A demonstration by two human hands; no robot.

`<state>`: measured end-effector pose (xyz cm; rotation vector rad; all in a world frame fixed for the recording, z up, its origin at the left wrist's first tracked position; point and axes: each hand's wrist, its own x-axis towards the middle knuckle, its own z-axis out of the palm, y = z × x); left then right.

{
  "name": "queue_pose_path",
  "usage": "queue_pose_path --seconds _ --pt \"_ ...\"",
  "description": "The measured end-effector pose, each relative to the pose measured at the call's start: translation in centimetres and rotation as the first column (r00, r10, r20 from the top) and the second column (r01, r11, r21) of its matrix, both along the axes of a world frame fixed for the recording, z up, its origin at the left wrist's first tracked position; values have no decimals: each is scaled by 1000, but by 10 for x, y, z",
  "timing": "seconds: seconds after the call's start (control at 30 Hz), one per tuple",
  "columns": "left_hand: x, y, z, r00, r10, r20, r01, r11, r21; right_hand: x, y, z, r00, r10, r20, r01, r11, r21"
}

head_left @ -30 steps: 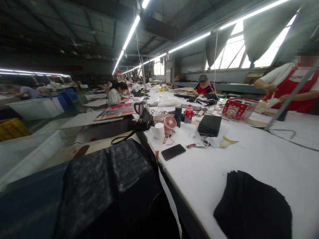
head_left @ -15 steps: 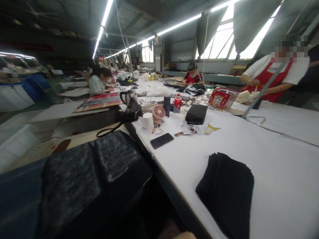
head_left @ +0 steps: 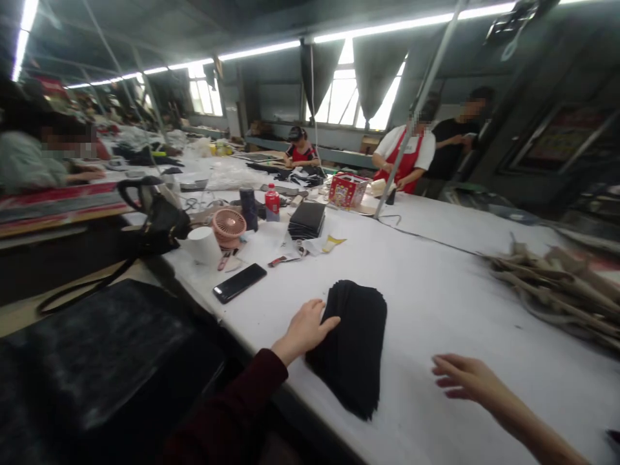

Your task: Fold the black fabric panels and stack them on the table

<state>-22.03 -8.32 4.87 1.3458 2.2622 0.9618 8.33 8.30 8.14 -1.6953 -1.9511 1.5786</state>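
Observation:
A stack of black fabric pieces (head_left: 356,339) lies on the white table (head_left: 436,284) in front of me. My left hand (head_left: 306,329), in a dark red sleeve, rests open with its fingertips against the stack's left edge. Over the bare table to the right of the stack, my right hand (head_left: 462,378) hovers with the fingers stretched out and nothing in it, a little apart from the fabric.
A black phone (head_left: 239,283), a white cup (head_left: 203,245), a pink fan (head_left: 228,226), a red bottle (head_left: 272,201) and a black handbag (head_left: 157,219) stand at the far left. Tan strips (head_left: 552,284) are piled on the right. Other people in red aprons (head_left: 409,158) work beyond.
The view has swung to the right and down. Both my hands have come into view, the left one reaching the black stack. The tan pile at the right has appeared.

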Motion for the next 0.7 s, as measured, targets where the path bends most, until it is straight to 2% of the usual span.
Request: queue_pose_path --seconds 0.07,0.13,0.2,0.27,0.33,0.47,0.6,0.7 --pt "-6 30 -6 1000 6 25 -4 997 -80 -12 -1 -18 996 -4 -84 -6 992 -123" --pt "-9 50 -9 998 17 54 -10 993 -121 -30 -13 -38 982 -22 -190 -15 981 -194" --pt "-10 60 -10 996 47 78 -34 988 -152 -47 -29 -54 963 -75 -259 18 977 -214" --pt "-11 63 -11 991 82 107 -62 982 -177 -62 -42 -62 941 -126 -314 51 970 -236" --pt "-13 61 -11 983 108 147 -77 976 -203 -73 -50 -64 933 -154 -325 83 971 -222" --pt "-15 53 -11 961 150 233 -91 965 -246 -89 -53 -63 957 -154 -247 126 984 -126" --pt "-13 51 -8 937 179 299 -99 959 -265 -97 -51 -63 969 -137 -207 114 986 -120" --pt "-9 55 -6 912 190 364 -103 964 -247 -102 -50 -64 957 -151 -249 121 984 -131"
